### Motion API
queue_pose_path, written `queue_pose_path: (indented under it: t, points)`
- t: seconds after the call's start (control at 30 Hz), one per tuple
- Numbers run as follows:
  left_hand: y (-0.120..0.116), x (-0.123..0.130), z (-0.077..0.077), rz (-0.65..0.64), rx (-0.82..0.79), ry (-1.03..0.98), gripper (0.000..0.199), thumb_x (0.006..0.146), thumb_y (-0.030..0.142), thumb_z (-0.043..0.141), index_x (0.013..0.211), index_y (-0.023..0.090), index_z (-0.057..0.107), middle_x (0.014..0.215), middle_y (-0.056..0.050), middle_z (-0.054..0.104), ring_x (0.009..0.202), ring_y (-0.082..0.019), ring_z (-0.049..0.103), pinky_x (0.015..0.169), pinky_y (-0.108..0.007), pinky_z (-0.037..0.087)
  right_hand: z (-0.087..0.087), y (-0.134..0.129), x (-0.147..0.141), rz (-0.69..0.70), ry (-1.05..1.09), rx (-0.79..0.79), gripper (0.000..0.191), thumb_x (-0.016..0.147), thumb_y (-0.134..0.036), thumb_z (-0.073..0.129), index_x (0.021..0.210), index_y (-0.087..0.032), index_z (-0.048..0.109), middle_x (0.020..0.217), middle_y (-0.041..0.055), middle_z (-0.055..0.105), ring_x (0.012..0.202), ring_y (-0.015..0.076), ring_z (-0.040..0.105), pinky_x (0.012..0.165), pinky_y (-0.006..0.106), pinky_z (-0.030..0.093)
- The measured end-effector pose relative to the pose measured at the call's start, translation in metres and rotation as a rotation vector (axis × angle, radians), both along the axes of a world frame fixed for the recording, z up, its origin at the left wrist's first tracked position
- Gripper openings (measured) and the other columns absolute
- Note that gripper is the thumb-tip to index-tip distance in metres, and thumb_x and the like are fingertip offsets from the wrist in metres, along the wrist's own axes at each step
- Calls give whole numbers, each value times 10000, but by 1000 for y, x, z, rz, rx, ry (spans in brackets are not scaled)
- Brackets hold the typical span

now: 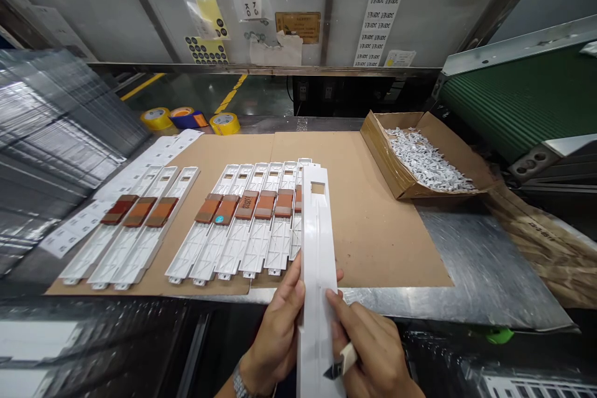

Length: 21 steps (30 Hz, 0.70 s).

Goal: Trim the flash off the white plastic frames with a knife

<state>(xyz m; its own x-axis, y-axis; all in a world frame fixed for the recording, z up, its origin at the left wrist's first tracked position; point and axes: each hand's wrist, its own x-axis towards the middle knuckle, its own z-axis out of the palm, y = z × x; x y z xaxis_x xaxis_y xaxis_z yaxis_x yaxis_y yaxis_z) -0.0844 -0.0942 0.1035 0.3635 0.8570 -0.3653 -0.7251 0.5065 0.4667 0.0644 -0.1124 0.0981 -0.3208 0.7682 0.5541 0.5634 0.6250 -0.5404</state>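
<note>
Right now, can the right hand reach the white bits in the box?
Likely yes: the box is open on top, nothing visible blocks the way, but the right hand holds a tool and touches the raised white strip.

Cardboard sheets (380, 236) are lying on the bench (461, 255). Toward their left, two groups of strips (236, 239) are lying side by side, blocks (246, 205) resting across them. Tape rolls (226, 129) are sitting behind, at left. A box (383, 158) of small parts (426, 165) is sitting at back right, left of a conveyor (522, 96).
</note>
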Motion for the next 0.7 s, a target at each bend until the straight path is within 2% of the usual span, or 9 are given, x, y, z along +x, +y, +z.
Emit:
queue_pose_path:
  t: [0.2, 0.4, 0.57, 0.63, 0.7]
  points:
    - [-2, 2, -1, 16, 7, 37, 670, 882, 336, 517, 1448, 277, 164, 1126, -117, 657, 988, -214, 632, 911, -367, 455, 7, 4, 3, 53, -78, 10, 440, 830, -78, 427, 1265, -74, 497, 623, 35, 482, 526, 161, 470, 443, 261, 366]
    - [1, 3, 3, -2, -26, 86, 679, 885, 367, 500, 1451, 281, 134, 1169, -144, 630, 950, -232, 644, 872, -379, 480, 12, 3, -1, 54, 18, -49, 314, 833, -66, 479, 1126, -141, 564, 640, 19, 504, 538, 142, 489, 471, 251, 381]
    - [18, -1, 8, 95, -127, 41, 573, 913, 330, 439, 1430, 224, 218, 1129, -153, 640, 801, -189, 663, 680, -307, 534, 9, -2, 6, -55, 200, -243, 207, 871, -167, 553, 1076, -199, 552, 695, -9, 538, 565, 117, 524, 535, 227, 434]
    - [29, -6, 9, 100, -152, -4, 503, 918, 347, 408, 1388, 189, 324, 992, -121, 673, 730, -182, 660, 630, -304, 540, 5, -5, 13, -110, 262, -376, 241, 886, -294, 560, 1115, -226, 527, 699, -26, 542, 552, 110, 524, 512, 206, 434]
    - [39, -13, 10, 111, -136, -30, 457, 918, 370, 386, 1308, 139, 440, 817, -89, 665, 663, -175, 646, 567, -279, 531, 0, -8, 18, -131, 309, -525, 286, 926, -405, 466, 1154, -237, 501, 690, -33, 539, 540, 109, 514, 484, 196, 423]
